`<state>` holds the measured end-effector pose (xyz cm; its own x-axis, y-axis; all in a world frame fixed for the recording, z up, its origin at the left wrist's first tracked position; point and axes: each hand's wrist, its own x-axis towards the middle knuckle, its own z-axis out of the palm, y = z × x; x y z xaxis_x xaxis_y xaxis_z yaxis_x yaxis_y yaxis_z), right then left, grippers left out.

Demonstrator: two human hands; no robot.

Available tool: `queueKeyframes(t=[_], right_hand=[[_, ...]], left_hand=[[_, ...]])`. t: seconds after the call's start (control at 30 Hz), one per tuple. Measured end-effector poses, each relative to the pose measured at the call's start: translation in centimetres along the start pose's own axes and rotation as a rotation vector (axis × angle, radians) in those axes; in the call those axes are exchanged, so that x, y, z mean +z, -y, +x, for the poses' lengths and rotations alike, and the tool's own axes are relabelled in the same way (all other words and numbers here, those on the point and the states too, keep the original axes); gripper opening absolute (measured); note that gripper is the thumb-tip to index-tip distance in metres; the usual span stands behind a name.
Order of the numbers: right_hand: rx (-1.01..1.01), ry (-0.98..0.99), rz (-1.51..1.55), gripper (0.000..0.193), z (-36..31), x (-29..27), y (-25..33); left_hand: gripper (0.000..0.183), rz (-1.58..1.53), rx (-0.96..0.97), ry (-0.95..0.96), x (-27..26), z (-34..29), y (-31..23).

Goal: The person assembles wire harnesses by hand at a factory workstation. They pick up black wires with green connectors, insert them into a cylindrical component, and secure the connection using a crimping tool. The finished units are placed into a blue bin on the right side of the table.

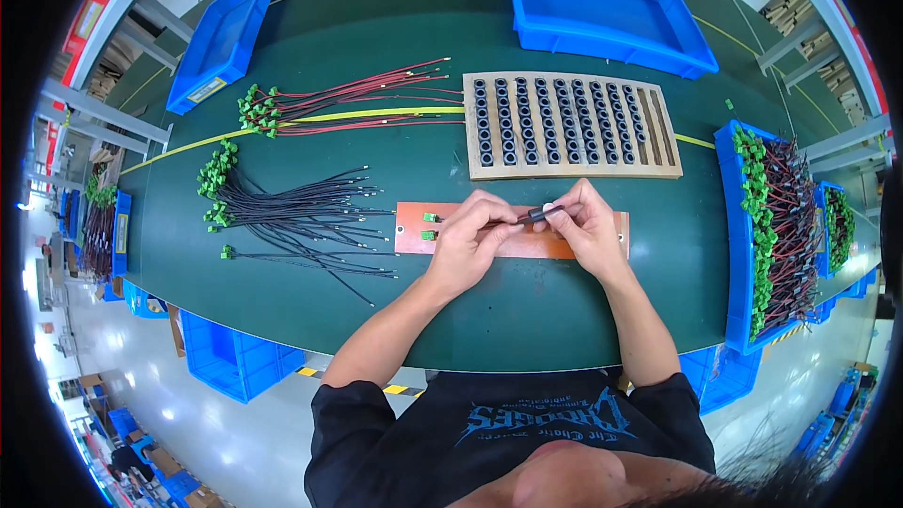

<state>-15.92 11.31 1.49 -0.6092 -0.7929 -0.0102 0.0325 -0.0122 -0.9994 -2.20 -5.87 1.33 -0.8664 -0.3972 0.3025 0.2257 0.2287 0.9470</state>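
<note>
Over an orange-brown board (517, 246) my two hands meet at a small black cylindrical part (537, 214). My left hand (470, 237) is closed in a pinch on a thin dark wire that runs toward this part. With thumb and fingertips, my right hand (585, 229) grips the black part's right end, where a small whitish piece shows. Two green connectors (430, 217) sit at the board's left end, just left of my left hand. Whether their wires are the ones between my fingers is hidden.
Left lie black wires (292, 207) and red wires (367, 89) with green connectors. Beyond the board is a wooden rack (574, 171) of black ring-shaped parts. Blue trays (602, 9) stand at the back; a blue bin (736, 226) of wired connectors is at right.
</note>
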Motion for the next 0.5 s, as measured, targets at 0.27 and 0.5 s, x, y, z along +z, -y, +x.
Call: queueKeyframes(t=[0.27,0.5], right_hand=[[-0.026,0.023,-0.004,0.024,-0.1,0.2,0.0],[-0.001,-0.002,-0.069,0.027,-0.5,0.2,-0.2]], left_hand=[[0.012,-0.025,-0.048,0.047,0.1,-0.3,1.6],[0.013,-0.170,-0.213,0.127,0.5,0.4,0.9]])
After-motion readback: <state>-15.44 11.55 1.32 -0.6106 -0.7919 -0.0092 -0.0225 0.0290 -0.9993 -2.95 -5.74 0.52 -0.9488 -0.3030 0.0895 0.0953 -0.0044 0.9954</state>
